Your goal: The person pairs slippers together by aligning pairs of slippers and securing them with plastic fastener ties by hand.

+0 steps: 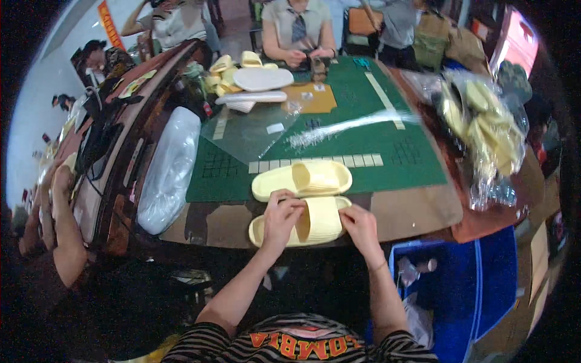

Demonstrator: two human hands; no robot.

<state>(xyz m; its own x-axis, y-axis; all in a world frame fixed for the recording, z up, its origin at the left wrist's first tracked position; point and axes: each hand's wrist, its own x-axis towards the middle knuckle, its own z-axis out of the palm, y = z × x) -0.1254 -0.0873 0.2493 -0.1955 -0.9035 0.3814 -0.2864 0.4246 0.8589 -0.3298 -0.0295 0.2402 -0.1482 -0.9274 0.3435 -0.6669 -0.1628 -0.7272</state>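
Note:
Two pale yellow slide slippers lie side by side at the table's near edge, their toes to the right. My left hand (pixel 282 221) is at the near slipper (pixel 324 221), with bent fingers pressed together at the opening edge of its strap. At the toe end of the same slipper, my right hand (pixel 361 227) grips the front rim between thumb and fingers. The far slipper (pixel 330 175) lies just beyond, and neither hand holds it. Parts of the near slipper's footbed are hidden behind my left hand.
A green mat (pixel 417 175) covers the table. Clear plastic film (pixel 248 133) and a filled clear bag (pixel 169 172) lie left; more slippers and white soles (pixel 263 78) are piled farther back. Bagged slippers (pixel 484 121) sit right, above a blue bin (pixel 451 290). A person (pixel 298 30) sits opposite.

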